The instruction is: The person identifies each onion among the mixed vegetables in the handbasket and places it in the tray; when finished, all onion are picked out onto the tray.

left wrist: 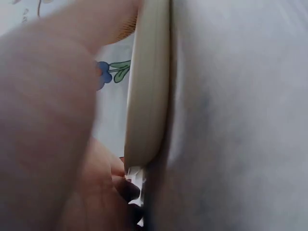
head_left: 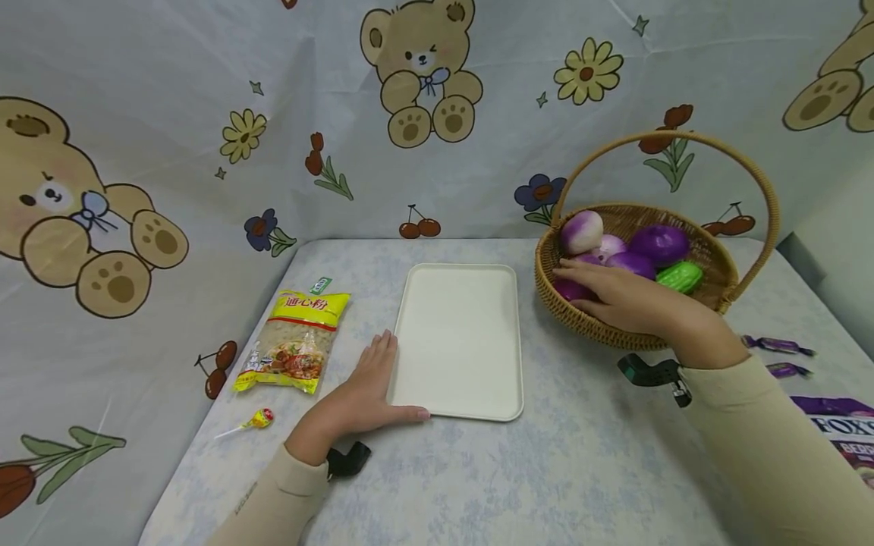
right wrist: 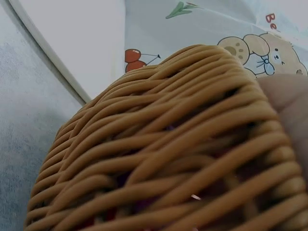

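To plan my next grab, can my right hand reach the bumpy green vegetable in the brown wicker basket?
Probably yes: your right hand is over the basket, the green vegetable mostly uncovered beside it.

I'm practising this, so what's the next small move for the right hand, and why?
I'd probably curl the right hand gently round the glossy, rounded purple vegetable: it shows between thumb and fingers, beside the wall of the tan woven wicker basket, while the left hand is occupied against the off-white rectangular tray.

Mottled table [head_left: 546,470]: white tray [head_left: 457,341], wicker basket [head_left: 580,321], yellow bag [head_left: 293,341], lollipop [head_left: 260,418], green packet [head_left: 320,285], wrapped candies [head_left: 780,346], purple package [head_left: 843,427].
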Action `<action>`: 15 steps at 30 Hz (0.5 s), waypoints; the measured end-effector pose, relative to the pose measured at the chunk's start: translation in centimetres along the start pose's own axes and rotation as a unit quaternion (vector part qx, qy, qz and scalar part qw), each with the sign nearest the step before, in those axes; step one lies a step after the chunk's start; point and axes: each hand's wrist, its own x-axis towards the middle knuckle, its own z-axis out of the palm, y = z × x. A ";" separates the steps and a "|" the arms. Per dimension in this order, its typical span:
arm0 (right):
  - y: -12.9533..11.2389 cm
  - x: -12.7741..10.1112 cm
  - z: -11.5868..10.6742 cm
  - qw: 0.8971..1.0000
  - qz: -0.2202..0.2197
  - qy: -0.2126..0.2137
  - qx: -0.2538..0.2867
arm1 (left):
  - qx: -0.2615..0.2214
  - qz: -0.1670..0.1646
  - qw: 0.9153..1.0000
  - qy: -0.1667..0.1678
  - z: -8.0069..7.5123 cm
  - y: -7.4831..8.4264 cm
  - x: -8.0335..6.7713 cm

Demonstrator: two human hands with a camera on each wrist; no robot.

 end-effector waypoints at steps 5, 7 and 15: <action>0.3 0.0 0.3 1.000 -0.014 0.007 -0.015 | -0.005 -0.006 1.000 -0.006 0.2 -0.2 0.2; 0.3 0.0 0.3 1.000 -0.020 0.014 -0.016 | -0.006 -0.007 1.000 -0.006 0.2 -0.3 0.2; 0.3 -0.2 0.4 0.997 -0.049 0.064 -0.007 | -0.003 0.009 1.000 0.012 0.3 -0.4 0.1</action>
